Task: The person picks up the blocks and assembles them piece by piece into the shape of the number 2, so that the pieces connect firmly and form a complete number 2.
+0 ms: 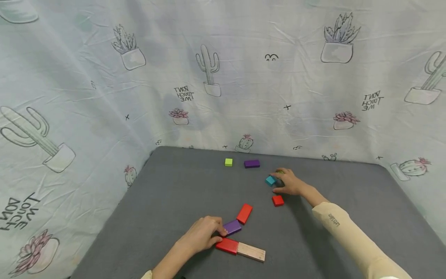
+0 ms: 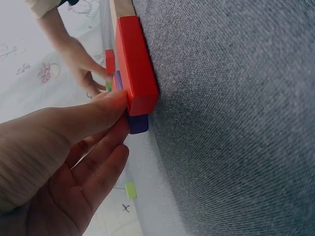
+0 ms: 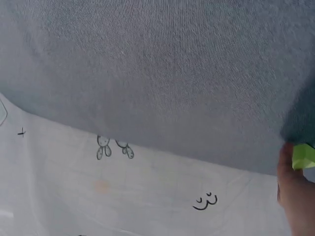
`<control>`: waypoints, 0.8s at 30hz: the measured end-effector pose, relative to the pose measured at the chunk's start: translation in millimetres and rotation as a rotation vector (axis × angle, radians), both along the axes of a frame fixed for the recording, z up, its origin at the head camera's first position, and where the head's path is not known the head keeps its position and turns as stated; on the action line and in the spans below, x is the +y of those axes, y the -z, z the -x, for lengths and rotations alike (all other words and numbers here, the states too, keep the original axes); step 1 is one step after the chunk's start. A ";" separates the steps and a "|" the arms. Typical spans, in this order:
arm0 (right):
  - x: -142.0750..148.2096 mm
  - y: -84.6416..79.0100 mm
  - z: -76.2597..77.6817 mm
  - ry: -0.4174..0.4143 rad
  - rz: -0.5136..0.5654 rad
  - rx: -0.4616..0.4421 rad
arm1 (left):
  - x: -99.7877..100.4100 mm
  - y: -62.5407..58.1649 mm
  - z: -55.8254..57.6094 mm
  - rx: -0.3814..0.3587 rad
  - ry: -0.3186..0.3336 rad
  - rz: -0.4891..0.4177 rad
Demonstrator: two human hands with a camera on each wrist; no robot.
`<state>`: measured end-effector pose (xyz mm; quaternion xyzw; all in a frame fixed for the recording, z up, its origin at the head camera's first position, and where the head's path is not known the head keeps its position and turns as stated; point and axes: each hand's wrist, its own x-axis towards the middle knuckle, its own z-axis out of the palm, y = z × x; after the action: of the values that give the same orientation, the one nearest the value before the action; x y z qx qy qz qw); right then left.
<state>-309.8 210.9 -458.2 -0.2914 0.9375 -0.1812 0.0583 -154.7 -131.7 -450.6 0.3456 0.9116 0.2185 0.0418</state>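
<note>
My left hand [image 1: 203, 234] is at the near row of blocks. Its thumb touches the left end of a red block [image 1: 227, 245], and its index finger meets a purple block [image 1: 232, 227] just behind. In the left wrist view the thumb lies against the red block [image 2: 135, 64], the other fingers extended below. Farther back, my right hand [image 1: 290, 182] spreads thumb and fingers around a blue block [image 1: 270, 180]. A green block [image 1: 280, 171] shows among its fingers, partly hidden; the right wrist view catches that green block [image 3: 303, 156] beside a finger.
A plain wooden block [image 1: 251, 252] adjoins the near red block's right end. Another red block [image 1: 245, 213] lies beyond the purple one, and a small red block [image 1: 277, 200] sits below my right hand. Lime-green [image 1: 228, 162] and dark purple [image 1: 252, 164] blocks stand near the grey table's back edge.
</note>
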 end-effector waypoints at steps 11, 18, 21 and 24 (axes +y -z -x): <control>-13.6 10.6 9.6 0.050 0.015 0.204 | 0.3 -1.0 0.8 -0.012 -0.004 -0.018; -20.6 6.4 16.6 0.046 0.027 0.203 | 2.4 -3.2 -0.8 -0.020 -0.014 -0.018; -27.6 4.6 16.5 0.026 0.017 0.161 | 1.7 -1.4 -4.4 -0.020 -0.024 -0.020; -36.1 3.0 10.7 0.044 -0.013 0.087 | 1.2 1.2 -10.2 -0.017 -0.020 -0.025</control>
<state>-320.5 174.8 -461.2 -0.2779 0.9465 -0.1635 0.0153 -144.6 -130.4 -451.7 0.3353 0.9118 0.2330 0.0431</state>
